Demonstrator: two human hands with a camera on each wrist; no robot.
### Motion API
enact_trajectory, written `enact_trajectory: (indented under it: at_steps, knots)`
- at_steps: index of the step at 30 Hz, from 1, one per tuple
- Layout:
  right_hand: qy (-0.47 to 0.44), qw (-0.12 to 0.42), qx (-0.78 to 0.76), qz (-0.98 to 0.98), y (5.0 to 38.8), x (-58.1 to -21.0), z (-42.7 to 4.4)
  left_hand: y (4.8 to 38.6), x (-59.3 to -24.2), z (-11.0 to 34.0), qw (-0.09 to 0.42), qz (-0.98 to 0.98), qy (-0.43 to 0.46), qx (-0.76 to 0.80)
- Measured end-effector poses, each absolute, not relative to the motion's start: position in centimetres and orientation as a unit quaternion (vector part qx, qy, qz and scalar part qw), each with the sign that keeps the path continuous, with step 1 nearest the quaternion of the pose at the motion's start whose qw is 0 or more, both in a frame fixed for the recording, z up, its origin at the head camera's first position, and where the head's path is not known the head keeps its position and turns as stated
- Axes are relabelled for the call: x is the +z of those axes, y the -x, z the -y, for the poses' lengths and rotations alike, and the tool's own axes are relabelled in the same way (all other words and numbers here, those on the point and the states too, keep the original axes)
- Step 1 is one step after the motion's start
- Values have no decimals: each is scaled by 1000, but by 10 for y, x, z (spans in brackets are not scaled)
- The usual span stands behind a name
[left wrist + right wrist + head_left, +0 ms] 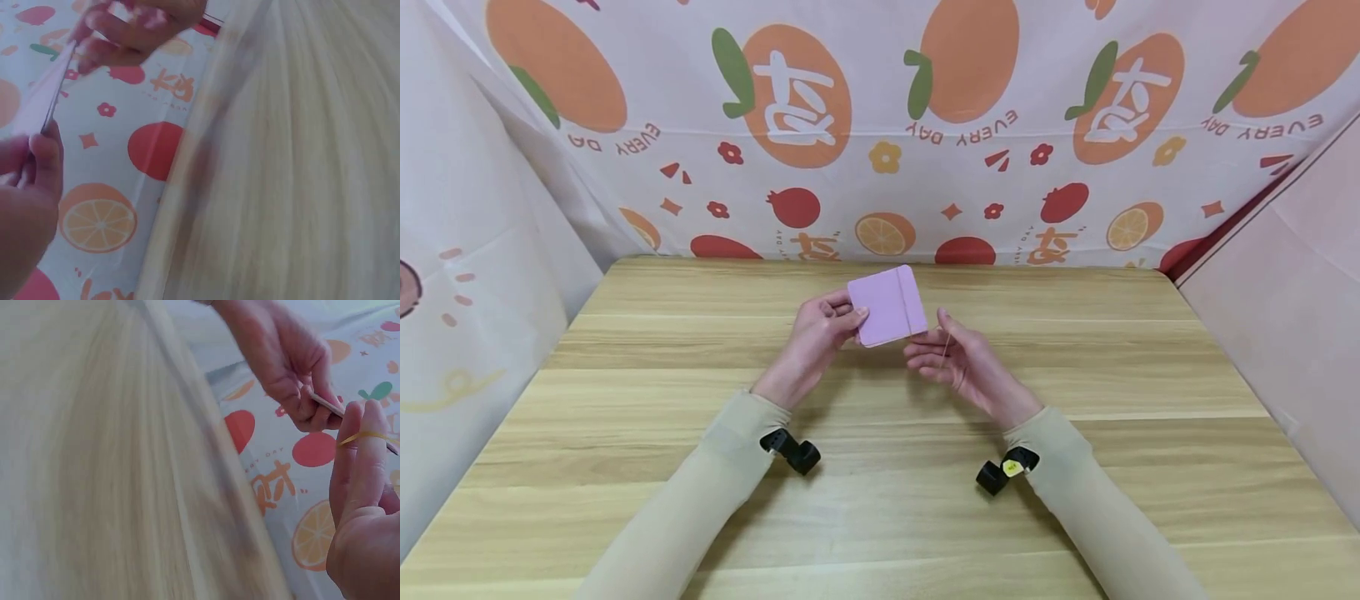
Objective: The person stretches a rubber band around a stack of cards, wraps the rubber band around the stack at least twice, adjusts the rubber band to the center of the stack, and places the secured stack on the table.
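My left hand (820,333) pinches a thin purple square with rounded corners (880,307) by its left side, thumb on top, raised above the table. A thin band (903,298) runs across the square near its right side. Just right of the square, my right hand (966,362) has its fingers extended towards the lower right corner. A yellowish rubber band (364,435) loops around those fingers in the right wrist view. Seen from the left wrist, the square (53,94) is nearly edge-on. Whether the right fingertips touch it, I cannot tell.
A wood-grain table (880,500) lies under both hands. Behind its far edge hangs a white curtain (880,192) with fruit prints, and pale cloth (1285,275) borders the right side. Black wrist cameras (792,451) are strapped over beige sleeves.
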State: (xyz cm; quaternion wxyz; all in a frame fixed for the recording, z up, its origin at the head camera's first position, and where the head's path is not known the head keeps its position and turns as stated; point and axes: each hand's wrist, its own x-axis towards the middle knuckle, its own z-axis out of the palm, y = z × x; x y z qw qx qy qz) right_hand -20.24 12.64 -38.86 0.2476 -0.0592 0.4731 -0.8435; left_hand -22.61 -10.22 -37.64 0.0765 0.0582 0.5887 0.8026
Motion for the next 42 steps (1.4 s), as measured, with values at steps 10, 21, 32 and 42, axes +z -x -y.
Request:
enact_trajectory:
  at_steps: [10, 21, 32, 42]
  knots:
    - [44, 290, -827, -480, 206, -389, -133, 225, -374, 107, 45, -725, -204, 657]
    - [69, 331, -821, -460, 208, -388, -137, 224, -368, 112, 2, -814, -278, 510]
    - [57, 318, -812, -486, 207, -390, -133, 220, -371, 103, -96, -818, -390, 412]
    - [32, 286, -778, -559, 205, -391, -130, 216, -378, 93, -175, -811, -404, 385]
